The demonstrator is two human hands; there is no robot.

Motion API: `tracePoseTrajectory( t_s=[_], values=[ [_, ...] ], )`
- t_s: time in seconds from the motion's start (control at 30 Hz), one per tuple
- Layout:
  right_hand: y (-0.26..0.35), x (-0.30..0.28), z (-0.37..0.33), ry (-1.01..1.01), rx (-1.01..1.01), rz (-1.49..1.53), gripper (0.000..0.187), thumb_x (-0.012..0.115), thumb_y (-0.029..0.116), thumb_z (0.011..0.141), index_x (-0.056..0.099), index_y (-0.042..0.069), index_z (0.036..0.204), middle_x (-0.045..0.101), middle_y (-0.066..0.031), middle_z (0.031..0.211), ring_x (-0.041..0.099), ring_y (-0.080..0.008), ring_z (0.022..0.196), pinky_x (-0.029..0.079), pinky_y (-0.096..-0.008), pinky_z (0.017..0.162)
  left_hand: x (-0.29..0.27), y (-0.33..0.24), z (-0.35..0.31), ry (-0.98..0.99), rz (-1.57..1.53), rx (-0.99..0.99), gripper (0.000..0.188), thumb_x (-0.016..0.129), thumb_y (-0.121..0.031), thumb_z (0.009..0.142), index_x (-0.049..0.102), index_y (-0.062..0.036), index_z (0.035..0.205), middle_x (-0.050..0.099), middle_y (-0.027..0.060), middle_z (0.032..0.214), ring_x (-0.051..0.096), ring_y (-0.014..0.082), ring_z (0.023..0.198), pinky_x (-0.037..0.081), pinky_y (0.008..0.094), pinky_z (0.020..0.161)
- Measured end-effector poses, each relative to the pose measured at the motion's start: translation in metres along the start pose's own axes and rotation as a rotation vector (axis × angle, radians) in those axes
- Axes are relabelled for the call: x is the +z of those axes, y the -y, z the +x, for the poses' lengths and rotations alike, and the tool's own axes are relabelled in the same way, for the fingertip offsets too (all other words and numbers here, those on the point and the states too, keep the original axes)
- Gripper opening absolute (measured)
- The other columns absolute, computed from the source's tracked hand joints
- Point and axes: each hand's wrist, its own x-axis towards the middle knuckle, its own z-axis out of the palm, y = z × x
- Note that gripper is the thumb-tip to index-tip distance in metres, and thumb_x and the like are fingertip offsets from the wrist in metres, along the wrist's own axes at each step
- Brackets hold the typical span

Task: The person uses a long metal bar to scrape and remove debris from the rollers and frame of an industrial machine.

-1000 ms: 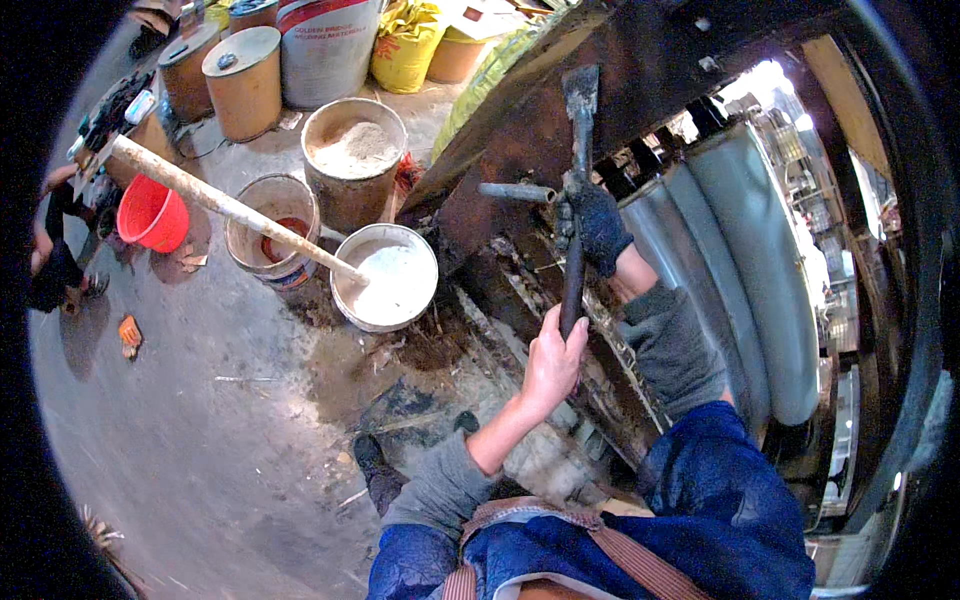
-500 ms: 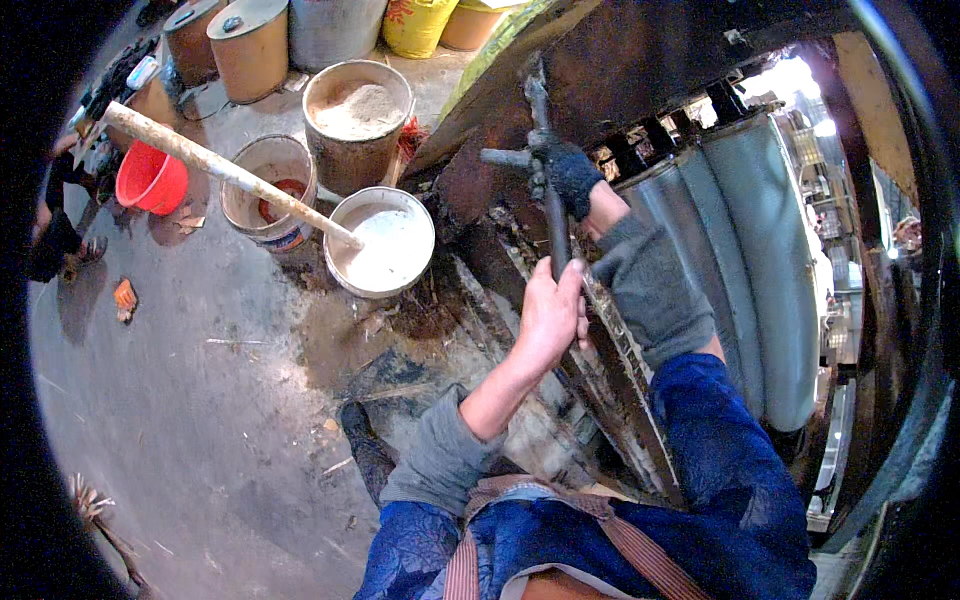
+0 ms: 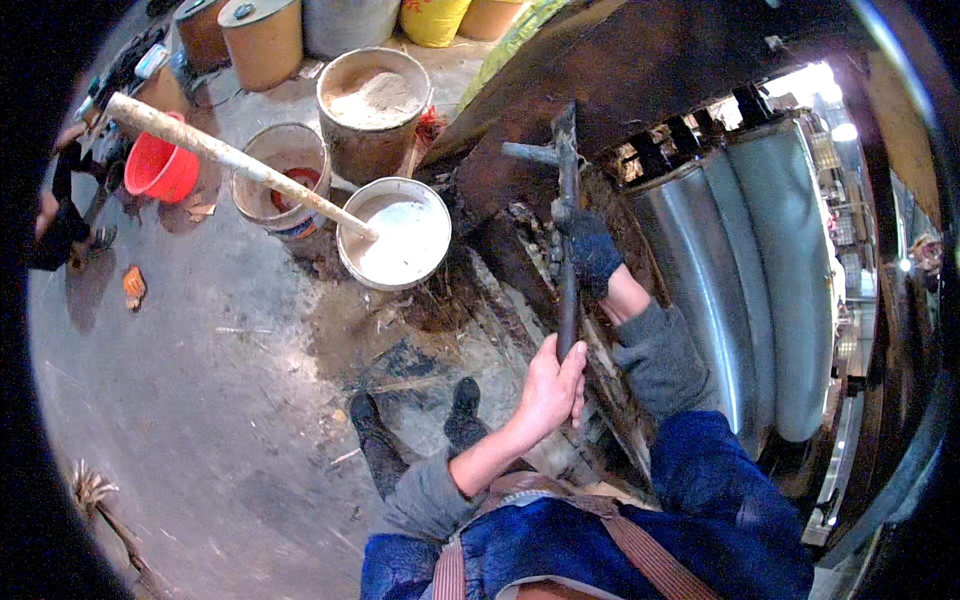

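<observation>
A long dark metal bar [image 3: 569,215] with a flattened far end and a short grey side arm lies between both my hands, pointing away from me. My left hand [image 3: 550,388], bare, is closed round its near end. Farther along, my right hand [image 3: 590,250] in a dark glove grips the shaft just below the side arm. The bar's flat end is over a dark, brownish panel [image 3: 520,130]; whether it touches the surface I cannot tell.
White bucket [image 3: 425,260] with white liquid and a long stick [image 3: 230,170] stands ahead left, beside another bucket [image 3: 245,205] and a powder-filled pail [image 3: 365,135]. A red tub [image 3: 165,175] is farther left. Large grey rollers [image 3: 780,280] are at right. My feet [image 3: 465,405] are below.
Both hands and the bar have come back toward me. The bar's flat end has moved nearer, and both feet now show as the view has shifted slightly.
</observation>
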Motion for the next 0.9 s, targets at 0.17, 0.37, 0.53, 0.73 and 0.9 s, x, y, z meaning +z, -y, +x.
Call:
tracePoseTrajectory(
  t_s=[0.17,0.37,0.53,0.73,0.9],
  values=[
    [0.009,0.016,0.031,0.041,-0.114,-0.083,0.018,0.054,0.030,0.086,0.056,0.012,0.081,0.052,0.0002,0.060,0.050,-0.0123,0.048,0.041,-0.0260,0.044,-0.009,-0.026,0.019,-0.062,-0.104,-0.007,0.023,0.041,-0.026,0.092,0.032,-0.0075,0.081,0.041,0.0032,0.056,0.040,0.0129,0.034,0.037,0.0287,0.030],
    [0.005,0.017,0.027,0.093,-0.041,0.112,0.018,0.053,0.028,0.085,0.055,0.011,0.080,0.052,-0.0039,0.059,0.050,-0.0168,0.044,0.042,-0.0303,0.040,-0.012,-0.033,0.009,-0.053,-0.087,-0.035,0.023,0.040,-0.029,0.092,0.037,-0.0074,0.085,0.041,0.0023,0.055,0.039,0.0121,0.035,0.036,0.0284,0.032],
    [0.004,0.034,0.052,0.116,-0.059,0.065,0.018,0.054,0.029,0.084,0.055,0.011,0.080,0.052,-0.0042,0.059,0.049,-0.0174,0.043,0.042,-0.0310,0.039,-0.029,-0.046,0.019,-0.069,-0.192,-0.122,0.027,0.040,-0.033,0.092,0.040,-0.0072,0.083,0.041,0.0026,0.054,0.039,0.0139,0.036,0.036,0.0301,0.033],
    [0.007,0.042,0.067,0.150,-0.043,0.129,0.019,0.055,0.029,0.084,0.054,0.011,0.080,0.052,-0.0047,0.058,0.049,-0.0181,0.042,0.042,-0.0318,0.038,-0.037,-0.075,0.057,-0.114,-0.356,-0.083,0.025,0.041,-0.032,0.091,0.044,-0.0072,0.089,0.042,0.0013,0.053,0.038,0.0128,0.037,0.035,0.0294,0.035],
    [-0.048,0.064,0.062,0.082,0.123,0.198,0.018,0.055,0.029,0.084,0.054,0.011,0.079,0.052,-0.0044,0.057,0.049,-0.0187,0.042,0.042,-0.0320,0.038,-0.073,-0.040,0.005,-0.112,-0.193,-0.108,0.025,0.040,-0.031,0.092,0.040,-0.0085,0.081,0.040,0.0021,0.048,0.039,0.0147,0.032,0.033,0.0296,0.028]
  ],
)
